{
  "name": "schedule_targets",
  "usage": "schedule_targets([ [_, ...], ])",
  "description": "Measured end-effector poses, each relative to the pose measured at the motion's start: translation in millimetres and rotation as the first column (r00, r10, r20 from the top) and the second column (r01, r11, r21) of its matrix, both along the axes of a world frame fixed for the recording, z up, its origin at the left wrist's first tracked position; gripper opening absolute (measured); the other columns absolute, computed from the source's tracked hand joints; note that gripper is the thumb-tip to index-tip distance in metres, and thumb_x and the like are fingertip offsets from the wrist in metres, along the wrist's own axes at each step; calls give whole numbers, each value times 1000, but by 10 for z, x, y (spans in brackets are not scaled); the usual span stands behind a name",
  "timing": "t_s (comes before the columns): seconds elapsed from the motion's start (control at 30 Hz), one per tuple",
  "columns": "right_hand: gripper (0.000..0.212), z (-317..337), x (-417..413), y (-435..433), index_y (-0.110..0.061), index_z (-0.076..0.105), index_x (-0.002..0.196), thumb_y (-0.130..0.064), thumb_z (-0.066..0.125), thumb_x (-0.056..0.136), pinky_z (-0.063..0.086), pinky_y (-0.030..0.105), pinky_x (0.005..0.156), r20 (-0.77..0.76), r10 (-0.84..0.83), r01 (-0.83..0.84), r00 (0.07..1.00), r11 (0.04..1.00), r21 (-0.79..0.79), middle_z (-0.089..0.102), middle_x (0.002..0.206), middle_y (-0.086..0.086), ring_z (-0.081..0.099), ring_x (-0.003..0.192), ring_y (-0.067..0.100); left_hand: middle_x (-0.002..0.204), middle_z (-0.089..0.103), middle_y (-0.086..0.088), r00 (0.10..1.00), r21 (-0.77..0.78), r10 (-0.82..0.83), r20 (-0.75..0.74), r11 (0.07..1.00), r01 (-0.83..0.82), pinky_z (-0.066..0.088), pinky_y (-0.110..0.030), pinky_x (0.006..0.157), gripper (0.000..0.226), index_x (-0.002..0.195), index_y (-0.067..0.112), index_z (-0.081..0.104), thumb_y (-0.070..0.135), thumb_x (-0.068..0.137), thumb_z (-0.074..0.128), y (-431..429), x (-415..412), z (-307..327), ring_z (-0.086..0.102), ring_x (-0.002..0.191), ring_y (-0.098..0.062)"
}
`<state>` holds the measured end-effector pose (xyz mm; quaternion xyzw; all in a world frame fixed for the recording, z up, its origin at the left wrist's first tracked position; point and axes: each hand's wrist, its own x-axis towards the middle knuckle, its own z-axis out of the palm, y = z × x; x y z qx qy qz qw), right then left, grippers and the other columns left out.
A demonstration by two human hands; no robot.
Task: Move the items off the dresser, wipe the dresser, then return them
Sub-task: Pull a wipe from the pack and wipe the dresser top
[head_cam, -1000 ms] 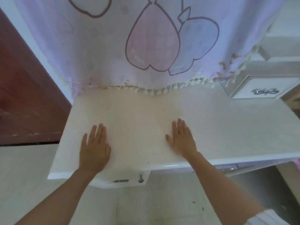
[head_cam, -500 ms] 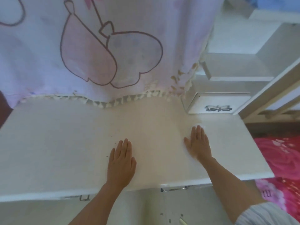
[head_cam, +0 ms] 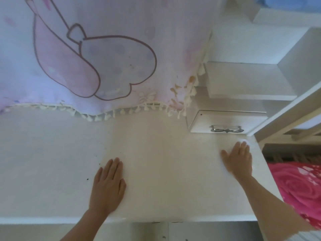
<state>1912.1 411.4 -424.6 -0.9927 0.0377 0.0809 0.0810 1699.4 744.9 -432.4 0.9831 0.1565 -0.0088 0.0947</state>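
White cloth (head_cam: 244,141) pinned under straight fingers of the right hand (head_cam: 238,159) near the right end of the dresser (head_cam: 52,153); left hand (head_cam: 108,186) flat, empty, nearer the dark specks (head_cam: 86,179) leftward.

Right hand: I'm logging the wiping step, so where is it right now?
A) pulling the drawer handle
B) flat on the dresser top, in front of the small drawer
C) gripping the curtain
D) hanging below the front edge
B: the right hand lies flat, fingers straight, on the dresser top just in front of the drawer, with a bit of white cloth showing past its fingertips.
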Motion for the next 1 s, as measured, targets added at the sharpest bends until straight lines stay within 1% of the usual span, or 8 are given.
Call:
schedule_targets([
  [0.13, 100, -26, -278, 549, 10, 28, 138, -63, -4, 78, 28, 48, 109, -46, 196, -196, 980, 981, -1, 25, 146, 31, 27, 136, 42, 121, 62, -17, 999, -2, -17, 35, 1000, 17, 28, -41, 96, 61, 119, 2, 52, 34, 97, 4, 12, -52, 19, 40, 118, -25],
  [0.27, 89, -106, -494, 1047, 12, 59, 112, -50, -3, 94, 51, 54, 76, -85, 348, -346, 934, 937, 36, 59, 117, 32, 60, 103, 46, 120, 62, -18, 990, 73, 42, 132, 996, -52, 29, -42, 93, 47, 118, 1, 53, 26, 85, 30, 181, -259, 92, 41, 116, -25],
  [0.5, 88, 34, -1116, 1972, 8, 34, 137, -51, 13, 75, 29, 51, 108, -9, 512, -510, 859, 857, 74, 28, 146, 27, 31, 134, 43, 116, 64, -18, 922, 103, 381, -65, 922, -373, 52, -50, 78, 52, 110, -4, 61, 26, 80, 31, 948, -1400, 373, 49, 110, -25],
  [0.57, 82, 40, -1374, 2275, 9, 46, 129, -47, 21, 75, 40, 52, 98, -15, 561, -559, 828, 827, 65, 42, 137, 28, 45, 124, 43, 115, 64, -21, 890, 116, 446, -91, 893, -436, 52, -53, 74, 53, 109, -6, 61, 27, 79, 32, 1186, -1751, 462, 58, 106, -33],
  [0.63, 72, -2, -1663, 2560, 7, 57, 117, -44, 32, 73, 52, 50, 80, -59, 614, -611, 787, 789, 62, 59, 121, 26, 60, 107, 40, 129, 55, -21, 838, 116, 543, -59, 837, -535, 47, -56, 87, 47, 121, -4, 55, 23, 85, 40, 1426, -2035, 560, 55, 116, -37],
  [0.73, 60, -69, -2062, 2959, 2, 45, 120, -43, 24, 87, 54, 48, 75, -50, 676, -672, 735, 736, 80, 63, 116, 23, 63, 103, 37, 153, 22, -10, 779, 78, 617, -108, 787, -612, 24, -43, 111, 57, 144, 6, 25, 24, 93, 44, 1751, -2364, 676, 22, 141, -25],
  [0.83, 70, -88, -2393, 3456, 1, 42, 119, -45, -4, 94, 54, 46, 75, -30, 700, -697, 714, 714, 68, 64, 114, 22, 64, 102, 36, 157, 7, -4, 769, 89, 619, -159, 785, -613, 18, -35, 114, 61, 147, 10, 8, 30, 97, 34, 2162, -2608, 719, 9, 144, -19],
  [1.0, 71, -82, -3021, 4644, -1, 67, 108, -44, 12, 93, 55, 41, 76, -10, 753, -752, 657, 657, 47, 66, 113, 16, 65, 102, 29, 157, 5, -2, 773, 28, 616, -155, 784, -620, 15, -35, 115, 60, 148, 11, 5, 30, 98, 32, 3001, -2894, 695, 6, 144, -18],
])
